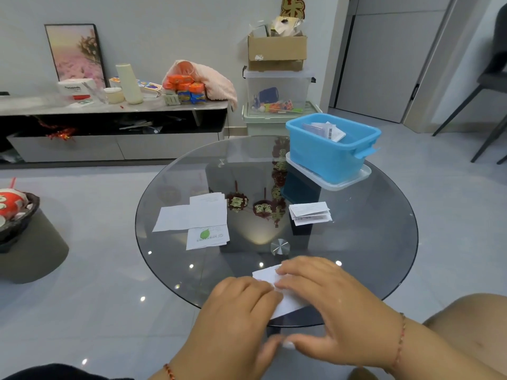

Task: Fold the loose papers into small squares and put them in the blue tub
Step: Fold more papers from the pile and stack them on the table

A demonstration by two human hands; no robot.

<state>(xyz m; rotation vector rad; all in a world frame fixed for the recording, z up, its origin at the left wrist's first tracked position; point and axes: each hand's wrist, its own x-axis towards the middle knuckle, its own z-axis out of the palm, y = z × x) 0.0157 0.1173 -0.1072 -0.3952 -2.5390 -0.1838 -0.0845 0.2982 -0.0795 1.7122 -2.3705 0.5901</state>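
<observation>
Now both the left hand (241, 305) and right hand (332, 303) press the paper (285, 300).

This is a home living room, shown by a low white-topped media console (109, 105) cluttered with snacks and tissues, a framed pink floral picture (75, 52) leaning on the wall, stacked clear plastic storage bins (277, 89) of toys, and a round glass coffee table (370, 242).

tub (329, 157) on table (384, 242) far right, loose papers (200, 218) left
</observation>
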